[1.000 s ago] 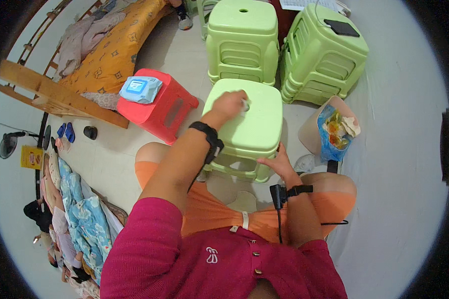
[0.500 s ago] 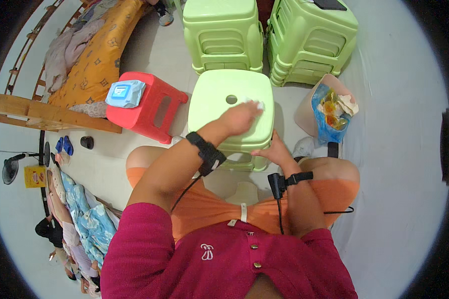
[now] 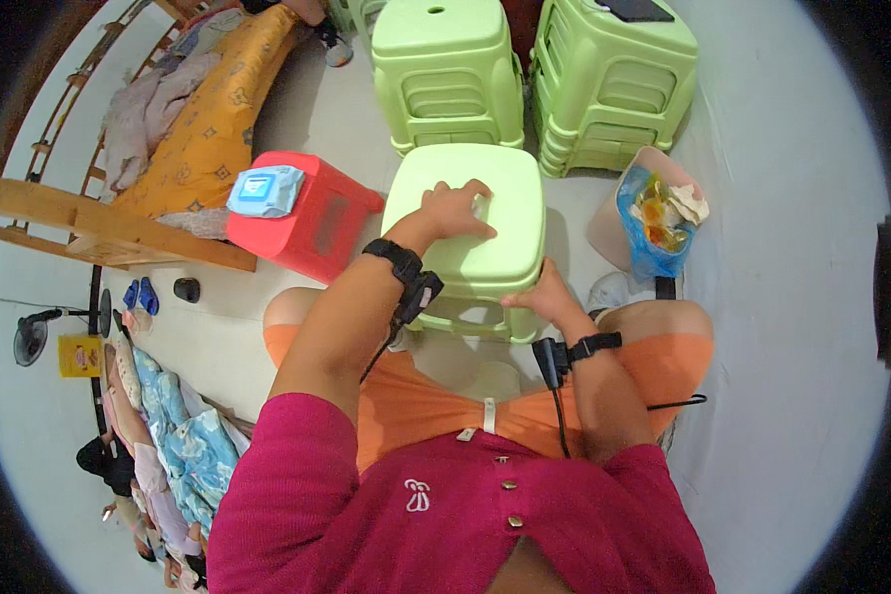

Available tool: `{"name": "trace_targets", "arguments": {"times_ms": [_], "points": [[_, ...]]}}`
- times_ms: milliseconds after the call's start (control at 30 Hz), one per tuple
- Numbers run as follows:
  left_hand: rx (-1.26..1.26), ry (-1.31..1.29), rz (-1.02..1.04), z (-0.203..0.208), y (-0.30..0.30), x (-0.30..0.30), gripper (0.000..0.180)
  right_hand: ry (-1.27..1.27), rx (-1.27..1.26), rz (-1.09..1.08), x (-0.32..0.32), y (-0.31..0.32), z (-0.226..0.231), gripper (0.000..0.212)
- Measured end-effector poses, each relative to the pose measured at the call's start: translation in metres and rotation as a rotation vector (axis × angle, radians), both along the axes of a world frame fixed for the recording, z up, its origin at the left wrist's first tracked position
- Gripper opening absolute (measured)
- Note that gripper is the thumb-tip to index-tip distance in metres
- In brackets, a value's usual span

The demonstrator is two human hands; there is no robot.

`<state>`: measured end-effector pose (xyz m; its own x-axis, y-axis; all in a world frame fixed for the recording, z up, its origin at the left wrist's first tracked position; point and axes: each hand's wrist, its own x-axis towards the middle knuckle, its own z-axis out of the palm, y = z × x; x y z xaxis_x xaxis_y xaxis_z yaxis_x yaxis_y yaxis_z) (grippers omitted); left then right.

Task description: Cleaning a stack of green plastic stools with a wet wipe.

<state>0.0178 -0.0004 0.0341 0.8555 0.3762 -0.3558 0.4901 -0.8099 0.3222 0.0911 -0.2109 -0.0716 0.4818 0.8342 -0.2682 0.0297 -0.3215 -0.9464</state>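
A light green plastic stool (image 3: 510, 178) stands right in front of me between my knees. My left hand (image 3: 453, 210) is on its seat, fingers curled and thumb bent round a small white wipe (image 3: 480, 206) pressed to the surface. The seat's centre hole is hidden under this hand. At the near right corner of the stool, my right hand (image 3: 547, 297) grips below the seat edge. To the left, a blue and white pack of wipes (image 3: 267, 191) lies on a red plastic stool (image 3: 332, 213).
Two stacks of green stools, the left stack (image 3: 445, 94) and the right stack (image 3: 619, 94), rise behind; a dark phone (image 3: 636, 10) lies on the right one. A bin (image 3: 612, 213) with a blue bag stands at right. A wooden bed frame (image 3: 119, 228) is at far left.
My left hand has slid left across the seat with the wipe, and its fingers have bent more. The right hand keeps its grip. The view has shifted slightly.
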Motion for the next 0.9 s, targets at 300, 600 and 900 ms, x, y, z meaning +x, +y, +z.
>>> {"name": "trace_targets", "arguments": {"times_ms": [300,600,900], "points": [[0.407,-0.526,-0.158,0.147,-0.019,-0.096,0.065,-0.283,0.236,-0.114,-0.029,0.029,0.089,0.110],[0.708,-0.698,0.124,0.282,-0.023,-0.260,0.075,-0.338,0.705,0.111,-0.098,0.071,0.199,0.078],[0.607,-0.581,0.758,0.264,0.014,-0.406,0.064,-0.154,0.470,0.067,-0.077,0.059,0.147,0.035]]}}
